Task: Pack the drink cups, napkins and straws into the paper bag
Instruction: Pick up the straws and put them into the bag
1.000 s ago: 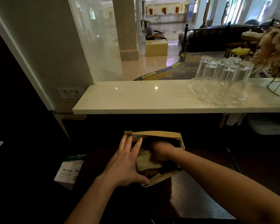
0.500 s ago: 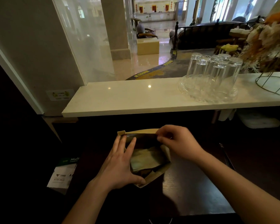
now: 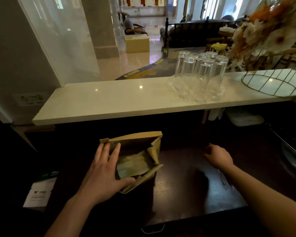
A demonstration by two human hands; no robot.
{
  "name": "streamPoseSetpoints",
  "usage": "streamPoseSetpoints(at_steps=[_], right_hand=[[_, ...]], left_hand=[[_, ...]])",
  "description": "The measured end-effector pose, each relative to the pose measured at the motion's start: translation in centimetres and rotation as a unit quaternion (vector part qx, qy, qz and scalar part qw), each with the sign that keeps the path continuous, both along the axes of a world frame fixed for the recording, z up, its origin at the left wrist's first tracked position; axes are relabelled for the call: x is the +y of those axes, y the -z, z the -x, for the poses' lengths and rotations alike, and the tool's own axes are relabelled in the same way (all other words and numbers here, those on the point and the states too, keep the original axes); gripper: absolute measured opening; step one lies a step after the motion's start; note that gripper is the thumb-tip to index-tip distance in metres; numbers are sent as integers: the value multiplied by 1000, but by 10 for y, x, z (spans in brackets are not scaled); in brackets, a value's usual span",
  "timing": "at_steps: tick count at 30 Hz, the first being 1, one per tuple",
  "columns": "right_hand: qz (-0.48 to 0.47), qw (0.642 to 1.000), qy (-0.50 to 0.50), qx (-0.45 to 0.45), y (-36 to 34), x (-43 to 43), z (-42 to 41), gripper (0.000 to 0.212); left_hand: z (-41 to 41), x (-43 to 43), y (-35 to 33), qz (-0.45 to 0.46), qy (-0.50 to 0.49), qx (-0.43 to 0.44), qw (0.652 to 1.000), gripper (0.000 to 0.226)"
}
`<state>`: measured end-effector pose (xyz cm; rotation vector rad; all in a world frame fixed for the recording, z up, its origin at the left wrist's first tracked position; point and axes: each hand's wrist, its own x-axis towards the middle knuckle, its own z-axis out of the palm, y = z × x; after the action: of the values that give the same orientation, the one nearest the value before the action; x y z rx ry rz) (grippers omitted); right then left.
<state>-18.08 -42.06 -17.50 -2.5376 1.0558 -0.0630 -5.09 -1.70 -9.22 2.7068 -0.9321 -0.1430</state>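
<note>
A brown paper bag [image 3: 137, 139] stands open on the dark counter in front of me. Pale folded napkins [image 3: 133, 165] lie inside it near the top. My left hand [image 3: 102, 171] grips the bag's left side, fingers on the outer wall and thumb over the near rim. My right hand [image 3: 218, 157] rests on the dark counter to the right of the bag, fingers curled down; whether they hold anything is hidden. Thin pale straws [image 3: 222, 177] lie on the counter just below that wrist. No drink cups are visible outside the bag.
A white marble ledge [image 3: 109, 103] runs across above the dark counter [image 3: 186, 189]. Upturned clear glasses [image 3: 202, 72] on a glass tray stand on it at right, beside a wire basket [image 3: 272, 82] with dried flowers. A paper box [image 3: 39, 192] sits low at left.
My right hand came out of the bag, touched its far rim, then moved right onto the counter. My left hand kept its hold on the bag. The view tilted slightly right.
</note>
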Motion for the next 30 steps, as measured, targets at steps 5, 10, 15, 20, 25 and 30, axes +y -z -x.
streamPoseSetpoints(at_steps=[5, 10, 15, 20, 25, 30], right_hand=[[30, 995, 69, 72, 27, -18, 25, 28], [6, 985, 113, 129, 44, -21, 34, 32], [-19, 983, 118, 142, 57, -20, 35, 30], [-5, 985, 116, 127, 62, -22, 37, 9], [-30, 986, 132, 98, 63, -21, 35, 12], [-150, 970, 191, -18, 66, -23, 32, 17]], left_hand=[[3, -7, 4, -18, -6, -36, 999, 124], [4, -8, 3, -45, -7, -42, 998, 127], [6, -8, -1, -51, -9, -24, 998, 129], [7, -8, -3, -57, -3, -10, 998, 128], [8, -9, -5, -52, -7, 8, 999, 129], [8, -11, -7, -53, 0, 13, 999, 130]])
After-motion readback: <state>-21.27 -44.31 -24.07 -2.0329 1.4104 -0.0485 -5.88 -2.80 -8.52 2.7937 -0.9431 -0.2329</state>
